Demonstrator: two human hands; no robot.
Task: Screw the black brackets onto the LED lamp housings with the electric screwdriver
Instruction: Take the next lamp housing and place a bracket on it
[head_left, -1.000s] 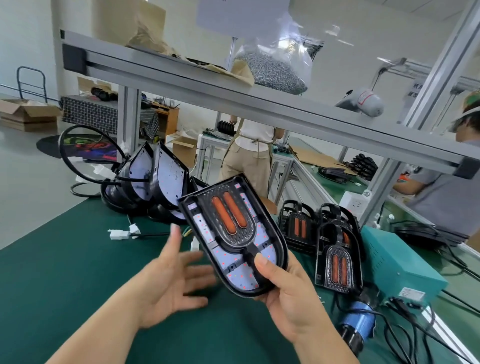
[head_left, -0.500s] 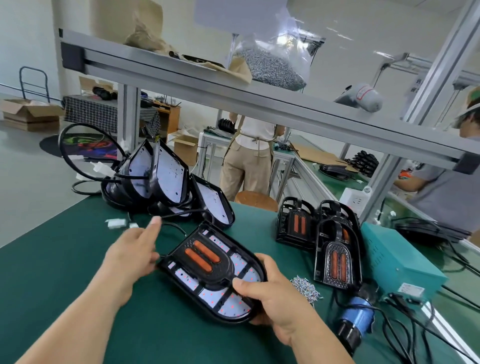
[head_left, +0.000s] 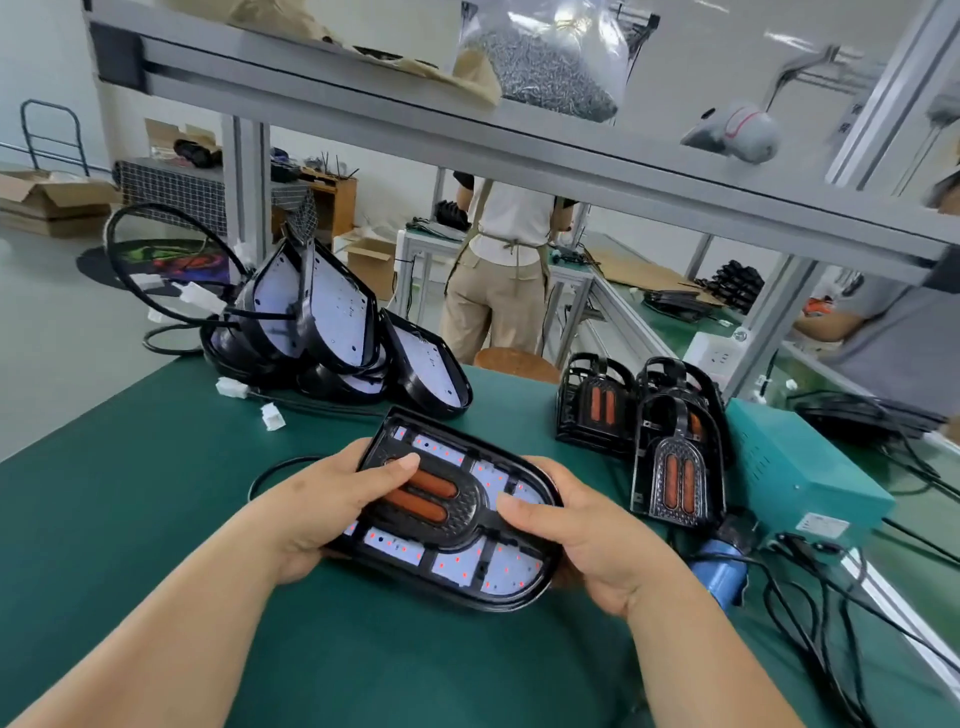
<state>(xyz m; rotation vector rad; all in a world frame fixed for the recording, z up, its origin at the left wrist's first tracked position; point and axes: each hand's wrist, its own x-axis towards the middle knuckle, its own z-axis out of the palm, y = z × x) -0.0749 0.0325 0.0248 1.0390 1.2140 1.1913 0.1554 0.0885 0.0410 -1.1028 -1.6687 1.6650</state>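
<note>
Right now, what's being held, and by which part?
One LED lamp housing, in both hands: the left hand grips its left edge, the right hand its right edge, both thumbs on its top face.

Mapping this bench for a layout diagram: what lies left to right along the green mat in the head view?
From the left: pile of bare lamp housings → held lamp housing → upright bracketed lamps → teal power box.
</note>
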